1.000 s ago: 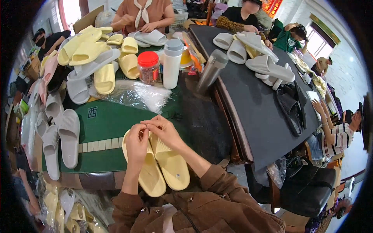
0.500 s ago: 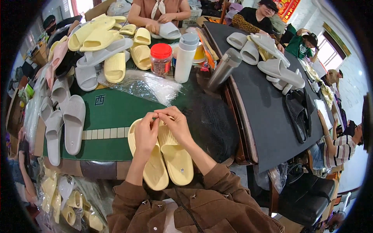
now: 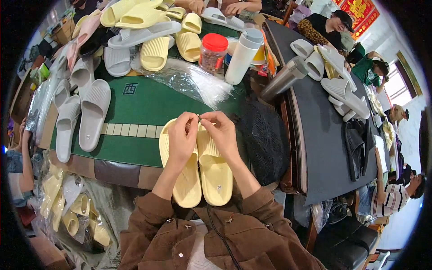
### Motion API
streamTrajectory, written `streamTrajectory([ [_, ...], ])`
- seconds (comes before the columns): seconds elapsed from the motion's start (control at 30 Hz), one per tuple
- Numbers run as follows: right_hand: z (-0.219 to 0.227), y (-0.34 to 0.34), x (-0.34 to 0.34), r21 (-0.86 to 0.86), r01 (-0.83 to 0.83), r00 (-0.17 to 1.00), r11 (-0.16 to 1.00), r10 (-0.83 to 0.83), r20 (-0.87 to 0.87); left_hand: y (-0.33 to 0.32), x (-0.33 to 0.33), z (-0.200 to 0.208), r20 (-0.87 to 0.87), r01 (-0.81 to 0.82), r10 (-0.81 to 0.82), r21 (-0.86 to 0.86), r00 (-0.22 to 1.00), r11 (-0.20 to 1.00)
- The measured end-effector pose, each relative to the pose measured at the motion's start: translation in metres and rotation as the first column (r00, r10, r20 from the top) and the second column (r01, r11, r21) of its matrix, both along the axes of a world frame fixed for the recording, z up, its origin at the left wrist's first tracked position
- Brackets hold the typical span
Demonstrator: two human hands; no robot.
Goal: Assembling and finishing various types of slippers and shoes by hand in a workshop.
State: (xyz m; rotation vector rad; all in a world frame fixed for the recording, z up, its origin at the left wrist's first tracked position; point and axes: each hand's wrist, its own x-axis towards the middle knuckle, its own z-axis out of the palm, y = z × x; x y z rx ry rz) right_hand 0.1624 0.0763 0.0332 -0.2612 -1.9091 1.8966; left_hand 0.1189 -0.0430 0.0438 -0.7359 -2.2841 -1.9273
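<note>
A pair of pale yellow slippers, the left one and the right one, lies side by side at the table's near edge, toes pointing away from me. Over their toe ends, my left hand and my right hand meet with pinched fingertips. Whatever the fingertips hold is too small to make out; a tiny dark spot shows between them. The hands partly cover the slippers' ribbed straps. Just beyond lies a bundle of thin white strands in a clear plastic bag.
Grey slippers stand left on the green mat. More yellow slippers pile up behind. A red-lidded jar, white bottle and steel flask stand farther back. A dark table adjoins at right; co-workers sit around.
My view has shifted, so the table appears farther right and higher. My hands stay pinched over the slippers, their fingertips slightly farther apart. Across the table, a co-worker's hands and grey slippers have moved.
</note>
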Motion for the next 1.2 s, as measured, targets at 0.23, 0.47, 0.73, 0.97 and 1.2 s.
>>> streamTrajectory([
  [0.23,-0.002,0.000,0.000,0.048,0.026,1.000,0.998,-0.026,-0.006,0.000,0.002,-0.001,-0.125,-0.021,0.020,-0.006,0.992,1.000],
  [0.47,-0.004,0.000,0.001,0.049,0.021,1.000,0.999,-0.020,-0.016,0.001,0.007,-0.002,-0.150,-0.044,0.048,0.030,0.987,0.999],
  [0.73,-0.002,-0.001,0.000,0.097,0.026,0.999,0.995,-0.023,-0.032,-0.002,0.005,-0.003,-0.208,-0.020,0.006,-0.064,0.978,0.998],
  [0.97,-0.002,0.004,0.001,0.100,-0.005,0.999,0.995,0.009,-0.039,0.003,0.005,-0.004,-0.192,-0.022,0.010,-0.061,0.981,0.998],
  [1.2,0.000,0.000,-0.001,-0.021,-0.005,0.997,1.000,0.003,-0.076,0.000,0.002,-0.008,-0.101,-0.027,0.018,-0.086,0.995,0.996],
])
